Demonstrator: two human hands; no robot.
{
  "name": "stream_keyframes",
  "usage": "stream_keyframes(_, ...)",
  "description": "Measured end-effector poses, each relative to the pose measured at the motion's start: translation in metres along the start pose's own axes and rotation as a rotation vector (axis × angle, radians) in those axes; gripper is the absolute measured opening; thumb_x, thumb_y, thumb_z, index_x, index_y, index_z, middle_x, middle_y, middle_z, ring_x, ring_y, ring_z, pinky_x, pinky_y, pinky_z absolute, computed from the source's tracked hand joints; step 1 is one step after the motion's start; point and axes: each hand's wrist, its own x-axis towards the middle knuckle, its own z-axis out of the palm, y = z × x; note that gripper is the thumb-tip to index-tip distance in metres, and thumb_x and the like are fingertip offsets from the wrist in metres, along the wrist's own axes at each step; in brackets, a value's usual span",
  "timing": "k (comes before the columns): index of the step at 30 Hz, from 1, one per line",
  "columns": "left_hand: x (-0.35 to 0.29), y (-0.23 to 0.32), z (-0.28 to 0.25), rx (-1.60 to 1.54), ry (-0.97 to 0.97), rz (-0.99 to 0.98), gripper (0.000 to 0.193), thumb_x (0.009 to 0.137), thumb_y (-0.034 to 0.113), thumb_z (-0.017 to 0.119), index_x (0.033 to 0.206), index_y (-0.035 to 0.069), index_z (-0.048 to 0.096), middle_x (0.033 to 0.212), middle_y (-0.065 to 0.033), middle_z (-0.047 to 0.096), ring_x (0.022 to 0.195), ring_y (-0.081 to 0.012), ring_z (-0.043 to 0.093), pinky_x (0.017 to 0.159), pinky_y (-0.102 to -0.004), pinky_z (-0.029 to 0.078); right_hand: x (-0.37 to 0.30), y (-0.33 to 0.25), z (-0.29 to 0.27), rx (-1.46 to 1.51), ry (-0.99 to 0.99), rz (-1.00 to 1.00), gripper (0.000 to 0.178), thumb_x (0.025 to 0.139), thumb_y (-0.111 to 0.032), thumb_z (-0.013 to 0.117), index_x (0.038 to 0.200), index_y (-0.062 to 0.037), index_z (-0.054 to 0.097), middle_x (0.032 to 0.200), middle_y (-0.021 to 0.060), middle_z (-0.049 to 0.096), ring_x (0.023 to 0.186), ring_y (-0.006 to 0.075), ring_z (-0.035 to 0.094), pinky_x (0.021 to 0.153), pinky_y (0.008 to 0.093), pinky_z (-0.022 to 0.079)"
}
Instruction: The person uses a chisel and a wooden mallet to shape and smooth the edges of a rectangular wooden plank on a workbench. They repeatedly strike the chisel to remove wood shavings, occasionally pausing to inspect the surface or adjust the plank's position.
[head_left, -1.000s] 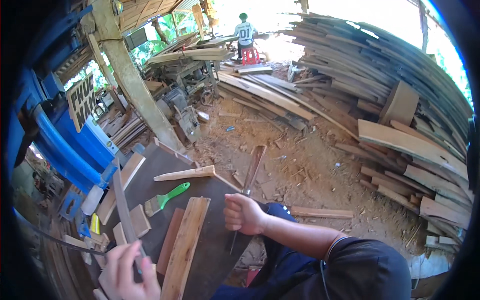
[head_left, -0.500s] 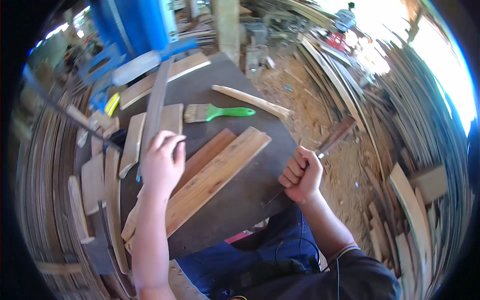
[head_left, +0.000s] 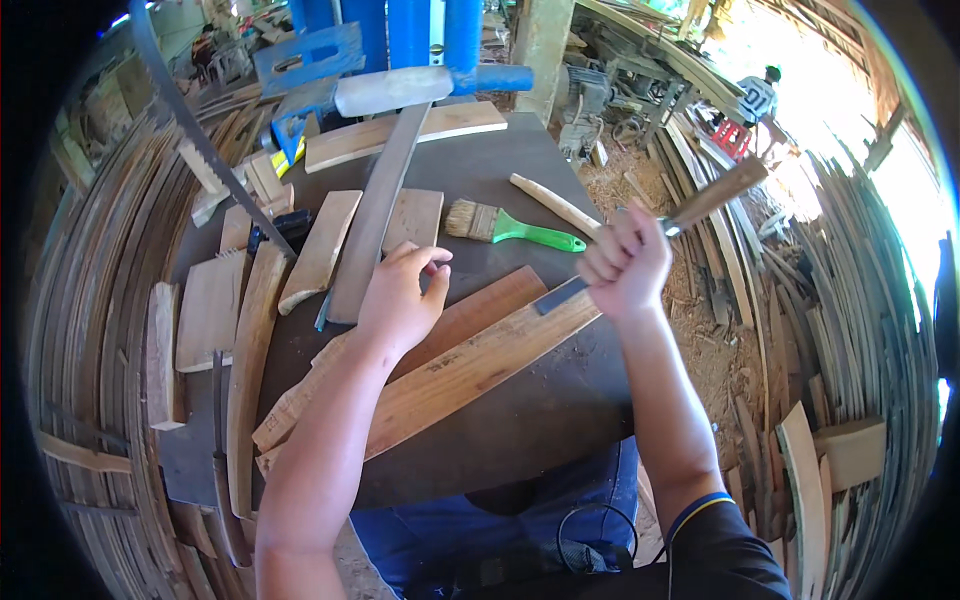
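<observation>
My right hand [head_left: 625, 265] is shut around a chisel whose wooden handle [head_left: 722, 193] sticks up to the right. Its flat metal blade [head_left: 560, 295] rests on the upper end of a long light plank [head_left: 470, 365] lying slantwise on the dark table [head_left: 520, 420]. My left hand [head_left: 400, 300] hovers with fingers apart over a reddish plank [head_left: 490, 305], right beside the near end of a long dark strip [head_left: 375, 215]. It holds nothing.
A green-handled brush [head_left: 510, 228] and a pale wooden stick [head_left: 555, 205] lie behind my hands. Curved wood pieces [head_left: 320, 250] cover the table's left. A toothed saw band [head_left: 185, 140] and blue machine [head_left: 400, 40] stand behind. Plank stacks [head_left: 860, 330] line the right; a person [head_left: 760, 95] sits far off.
The view swung down onto the table. My right hand lifted the chisel from the table's edge and set its blade on the light plank. My left hand let go of the dark strip.
</observation>
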Motion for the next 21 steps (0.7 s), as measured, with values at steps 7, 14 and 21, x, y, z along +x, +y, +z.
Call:
stream_keyframes(7, -0.001, 0.005, -0.002, -0.067, -0.095, -0.181, 0.022, 0.093, 0.015, 0.068, 0.113, 0.009, 0.073, 0.082, -0.0078, 0.07, 0.064, -0.0141, 0.059, 0.065, -0.0306, 0.049, 0.008, -0.025, -0.023, -0.105, 0.306, -0.146, 0.045, 0.098, -0.031, 0.045, 0.058, -0.0201, 0.027, 0.049, -0.0057, 0.019, 0.041, 0.0105, 0.012, 0.042, 0.0303, 0.01)
stream_keyframes(14, 0.002, 0.009, -0.002, -0.07, -0.138, -0.203, 0.022, 0.093, 0.016, 0.067, 0.113, 0.008, 0.072, 0.083, -0.0091, 0.071, 0.067, -0.0153, 0.061, 0.067, -0.031, 0.05, 0.009, 0.011, -0.005, 0.032, 0.177, 0.022, 0.05, 0.1, -0.036, 0.047, 0.058, -0.0206, 0.028, 0.048, -0.0067, 0.017, 0.039, 0.0102, 0.011, 0.04, 0.0295, 0.01)
stream_keyframes(21, 0.002, 0.009, -0.005, -0.074, -0.14, -0.223, 0.022, 0.094, 0.017, 0.067, 0.114, 0.009, 0.072, 0.079, -0.0069, 0.068, 0.068, -0.0154, 0.059, 0.067, -0.0313, 0.049, 0.009, -0.003, -0.012, -0.051, 0.224, -0.041, 0.051, 0.103, -0.042, 0.043, 0.06, -0.0208, 0.026, 0.051, -0.0058, 0.017, 0.042, 0.0115, 0.013, 0.043, 0.031, 0.011)
